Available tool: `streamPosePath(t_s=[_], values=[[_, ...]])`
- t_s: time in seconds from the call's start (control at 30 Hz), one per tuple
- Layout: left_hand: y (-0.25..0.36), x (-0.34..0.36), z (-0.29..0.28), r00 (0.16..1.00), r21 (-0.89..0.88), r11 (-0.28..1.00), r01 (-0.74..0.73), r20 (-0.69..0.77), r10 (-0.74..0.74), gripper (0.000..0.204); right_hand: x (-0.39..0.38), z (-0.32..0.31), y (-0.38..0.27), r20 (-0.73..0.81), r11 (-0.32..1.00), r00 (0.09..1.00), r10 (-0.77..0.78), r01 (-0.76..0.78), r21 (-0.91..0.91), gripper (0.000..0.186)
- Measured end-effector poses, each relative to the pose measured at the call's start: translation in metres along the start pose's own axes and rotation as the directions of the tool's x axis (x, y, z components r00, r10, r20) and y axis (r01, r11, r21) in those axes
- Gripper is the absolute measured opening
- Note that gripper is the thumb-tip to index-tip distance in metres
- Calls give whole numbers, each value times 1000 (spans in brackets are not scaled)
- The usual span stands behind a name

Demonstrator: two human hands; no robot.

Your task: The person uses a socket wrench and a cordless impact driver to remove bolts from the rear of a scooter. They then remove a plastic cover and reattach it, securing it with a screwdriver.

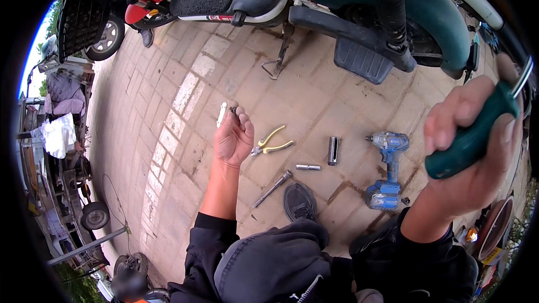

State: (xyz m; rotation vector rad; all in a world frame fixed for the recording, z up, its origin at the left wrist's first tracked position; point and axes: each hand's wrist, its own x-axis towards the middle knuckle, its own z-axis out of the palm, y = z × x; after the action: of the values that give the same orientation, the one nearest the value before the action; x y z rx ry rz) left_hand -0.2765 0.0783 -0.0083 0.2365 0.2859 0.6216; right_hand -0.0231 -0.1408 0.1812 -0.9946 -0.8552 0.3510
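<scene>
My right hand, raised at the right, is wrapped round the dark green handle of a screwdriver. Its metal shaft points up toward the right rim. Left of the middle, my left hand is closed with its fingertips pinched on a small dark piece, too small to name. A narrow white piece shows beside the thumb; I cannot tell whether the hand holds it. On the paving close by lie diagonal cutters with yellow handles.
A blue cordless impact wrench, a dark socket, a silver socket and a metal extension bar lie on the paving near my shoe. A scooter with a teal fender stands ahead on its kickstand. A cart is at the left.
</scene>
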Motion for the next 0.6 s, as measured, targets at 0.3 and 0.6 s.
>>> streamPosePath(t_s=[0.3,0.6], values=[[-39,15,60,997,100,992,74,1,-74,21,-85,16,80,374,850,799,470,-296,-435,37],[-41,18,66,989,197,972,129,46,-140,21,-89,11,83,368,855,821,436,-251,-454,37]])
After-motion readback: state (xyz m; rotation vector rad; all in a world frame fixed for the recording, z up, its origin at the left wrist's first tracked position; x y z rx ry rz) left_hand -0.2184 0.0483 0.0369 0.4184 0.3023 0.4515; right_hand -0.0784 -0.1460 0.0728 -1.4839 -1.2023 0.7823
